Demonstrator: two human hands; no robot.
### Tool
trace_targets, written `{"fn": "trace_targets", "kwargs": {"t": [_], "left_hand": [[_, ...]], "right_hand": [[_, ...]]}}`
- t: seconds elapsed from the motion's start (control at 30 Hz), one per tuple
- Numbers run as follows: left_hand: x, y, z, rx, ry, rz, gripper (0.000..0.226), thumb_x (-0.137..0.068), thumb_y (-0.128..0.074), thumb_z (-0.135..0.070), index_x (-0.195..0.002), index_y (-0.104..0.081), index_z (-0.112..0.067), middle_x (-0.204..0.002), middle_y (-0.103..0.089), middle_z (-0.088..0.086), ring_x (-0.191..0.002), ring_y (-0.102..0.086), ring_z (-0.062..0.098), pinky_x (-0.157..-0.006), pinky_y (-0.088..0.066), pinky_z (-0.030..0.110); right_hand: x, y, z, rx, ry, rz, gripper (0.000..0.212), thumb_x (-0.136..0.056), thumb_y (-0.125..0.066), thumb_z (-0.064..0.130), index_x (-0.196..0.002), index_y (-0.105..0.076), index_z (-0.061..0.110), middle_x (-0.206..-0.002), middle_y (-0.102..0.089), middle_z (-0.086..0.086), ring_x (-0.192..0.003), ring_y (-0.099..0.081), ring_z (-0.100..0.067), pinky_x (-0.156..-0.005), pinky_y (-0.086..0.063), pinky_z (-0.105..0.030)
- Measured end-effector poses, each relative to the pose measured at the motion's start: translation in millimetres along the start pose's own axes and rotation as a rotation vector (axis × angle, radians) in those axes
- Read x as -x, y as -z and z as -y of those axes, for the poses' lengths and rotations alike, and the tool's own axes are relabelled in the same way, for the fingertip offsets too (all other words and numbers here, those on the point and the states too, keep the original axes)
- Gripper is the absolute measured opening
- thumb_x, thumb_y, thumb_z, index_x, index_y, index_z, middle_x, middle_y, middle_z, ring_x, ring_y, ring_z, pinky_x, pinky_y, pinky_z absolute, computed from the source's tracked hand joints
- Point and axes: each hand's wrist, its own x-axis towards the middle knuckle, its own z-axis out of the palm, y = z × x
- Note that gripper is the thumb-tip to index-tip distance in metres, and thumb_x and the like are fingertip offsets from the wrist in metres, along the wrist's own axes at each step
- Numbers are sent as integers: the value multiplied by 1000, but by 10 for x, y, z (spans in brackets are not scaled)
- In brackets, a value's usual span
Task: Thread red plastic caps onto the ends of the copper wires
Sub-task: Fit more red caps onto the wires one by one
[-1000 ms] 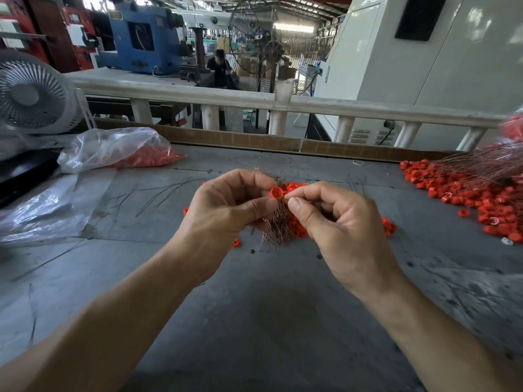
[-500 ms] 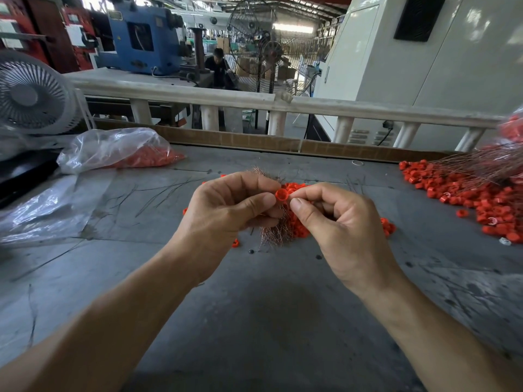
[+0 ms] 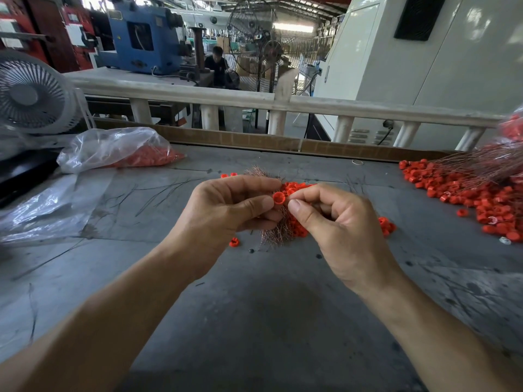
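A grey, scuffed counter (image 3: 268, 321) fills the lower view, its far edge lined with a brown cardboard strip (image 3: 254, 140) under a pale railing (image 3: 311, 104). Beyond stand a blue machine (image 3: 141, 38), a tall cage fan (image 3: 254, 38) and a white cabinet (image 3: 424, 66); a small white fan (image 3: 31, 94) sits at the left edge.

Above the counter's middle, the left hand (image 3: 223, 213) pinches a red cap (image 3: 278, 198) between thumb and forefinger. The right hand (image 3: 339, 224) meets it, thumb and forefinger pressed together just beside the cap; whether they hold a wire is too fine to tell. Under both hands lies a bundle of copper wires (image 3: 278, 233) among loose caps (image 3: 297, 188).

At the right edge, a large pile of caps (image 3: 481, 199) spreads out with long wires (image 3: 481, 165) lying over it. At far left lies a plastic bag (image 3: 113, 149) of caps, with loose plastic sheeting (image 3: 42, 210) nearer. Bare counter runs along the near side.
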Motion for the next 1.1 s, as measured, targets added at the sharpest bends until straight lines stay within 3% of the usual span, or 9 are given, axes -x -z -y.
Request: {"fn": "trace_targets", "kwargs": {"t": [0.1,0.17,0.27,0.43,0.63,0.77,0.87,0.93,1.1], "left_hand": [[-12,15,-7,10,19,24,24,-79,-71,-12,-101,-80,-12,-94,-76,16,-84,-74,23,-75,-60,30],[-12,13,-10,27,22,30,21,-80,-71,-14,-99,-81,-14,-93,-76,15,-84,-74,22,-75,-60,29],[-3,3,-22,59,19,46,19,-80,-72,-18,-97,-80,-15,-96,-76,15,-84,-73,20,-73,-60,29],[5,-21,-38,141,41,38,24,-83,-70,-15,-104,-73,-3,-108,-74,21,-81,-73,19,-66,-61,27],[6,-13,-68,219,105,49,29,-83,-67,-12,-108,-65,3,-107,-73,27,-85,-76,25,-70,-62,28],[-19,83,-160,258,88,11,28,-79,-68,-12,-103,-67,3,-101,-74,24,-83,-76,24,-69,-61,27],[-37,166,-227,280,100,25,23,-82,-67,-11,-101,-69,1,-101,-75,22,-85,-76,24,-70,-62,27],[-42,214,-259,276,112,52,21,-85,-66,-11,-102,-71,0,-103,-74,22,-87,-76,23,-71,-61,26],[-47,237,-285,274,133,80,24,-85,-66,-11,-104,-69,3,-103,-74,22,-88,-76,24,-72,-61,26]], "right_hand": [[-8,2,-20,-54,-38,35,10,-97,-68,15,-92,-74,21,-61,-65,6,-53,-53,-11,-51,-43,-22],[-19,-9,-38,-140,-102,64,9,-100,-63,13,-97,-72,14,-53,-54,14,-49,-43,-1,-50,-35,-13],[-27,-13,-20,-252,-184,92,14,-103,-54,7,-104,-68,8,-55,-48,9,-48,-39,-1,-46,-32,-10],[-11,-15,-4,-302,-266,174,18,-104,-52,11,-108,-68,17,-64,-60,-4,-47,-47,-11,-40,-32,-22],[-10,-53,-79,-356,-283,233,15,-104,-53,12,-109,-67,9,-81,-75,-14,-61,-66,-25,-43,-45,-30],[-22,-129,-153,-76,-246,182,16,-101,-59,12,-94,-71,20,-82,-75,-2,-63,-64,-12,-48,-44,-20],[-4,-286,-175,162,-167,251,11,-98,-65,18,-93,-74,24,-76,-72,8,-59,-61,-1,-56,-44,-16],[9,-414,-175,308,-126,304,8,-97,-67,26,-100,-75,27,-78,-70,13,-67,-63,2,-67,-49,-18],[9,-606,-163,659,-17,335,37,-100,-56,47,-133,-64,32,-107,-70,8,-100,-63,-10,-87,-49,-26]]}}
